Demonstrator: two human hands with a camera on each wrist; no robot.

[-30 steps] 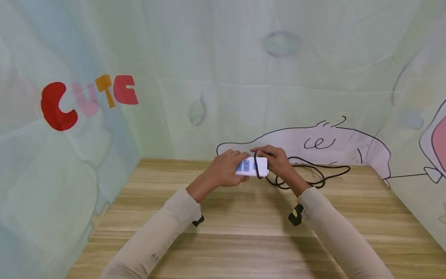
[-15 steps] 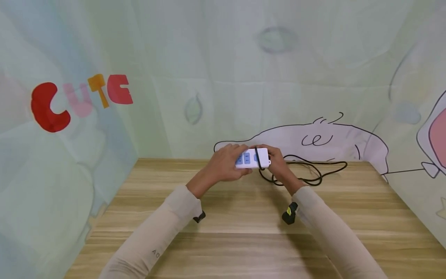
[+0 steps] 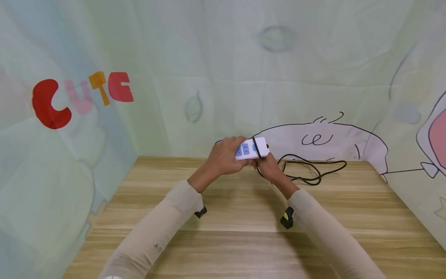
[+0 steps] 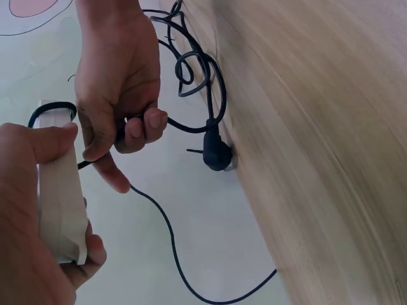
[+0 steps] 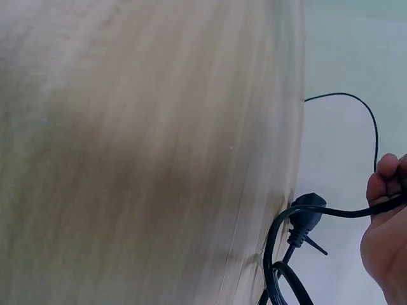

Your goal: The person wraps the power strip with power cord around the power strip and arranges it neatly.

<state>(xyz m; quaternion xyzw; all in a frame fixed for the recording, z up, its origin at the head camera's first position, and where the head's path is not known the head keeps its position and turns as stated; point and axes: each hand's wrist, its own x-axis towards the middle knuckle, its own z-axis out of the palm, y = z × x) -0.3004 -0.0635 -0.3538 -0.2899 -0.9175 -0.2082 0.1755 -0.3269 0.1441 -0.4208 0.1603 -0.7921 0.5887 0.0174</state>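
My left hand (image 3: 224,157) grips the white power strip (image 3: 259,144) with blue sockets, holding it above the back of the table. One turn of black cord (image 3: 257,148) wraps around the strip near its right end. Just under that end is my right hand (image 3: 271,168), partly hidden by the strip. In the left wrist view, the curled fingers (image 4: 135,135) of the right hand hold the cord, which runs on to a loose coil. The black plug (image 4: 216,149) lies by the table's back edge. In the right wrist view the cord (image 5: 346,214) leads into the right hand (image 5: 388,241).
The wood-grain table (image 3: 226,248) ends at a printed fabric backdrop (image 3: 174,97). More loops of the cord lie on the table at the back right. Small black devices (image 3: 287,217) sit under both wrists.
Both hands and the strip have risen slightly toward the backdrop. My right hand has gone from above the strip's right end, behind it, to below it. The cord turn stays around the strip.
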